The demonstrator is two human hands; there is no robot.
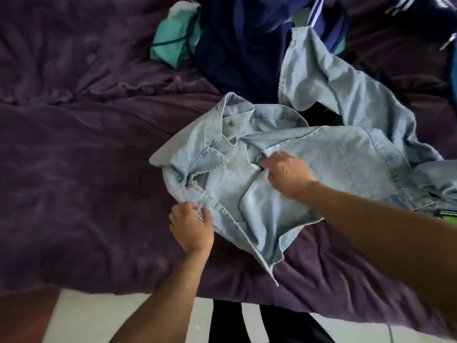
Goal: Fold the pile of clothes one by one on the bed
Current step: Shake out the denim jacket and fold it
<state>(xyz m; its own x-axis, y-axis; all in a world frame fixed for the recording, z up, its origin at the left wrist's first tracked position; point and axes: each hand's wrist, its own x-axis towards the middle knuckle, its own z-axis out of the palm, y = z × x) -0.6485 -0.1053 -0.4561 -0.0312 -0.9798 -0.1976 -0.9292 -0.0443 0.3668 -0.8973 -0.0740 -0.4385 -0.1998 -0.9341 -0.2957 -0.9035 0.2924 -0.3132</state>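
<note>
A pale blue denim shirt [329,154] lies rumpled on the purple bed cover [81,157], collar toward the left, one sleeve trailing up to the right. My left hand [191,226] pinches the shirt's near left edge by the front placket. My right hand [288,173] grips a fold of cloth near the shirt's middle. Behind the shirt sits the pile: a navy garment [237,53], a navy piece with white stripes [319,13] and a teal garment [173,38].
The bed's near edge runs across the bottom, with pale floor [103,318] below it. My dark trousers with a white stripe [237,323] stand against the bed. Something green and black [447,214] shows under the shirt at the right edge.
</note>
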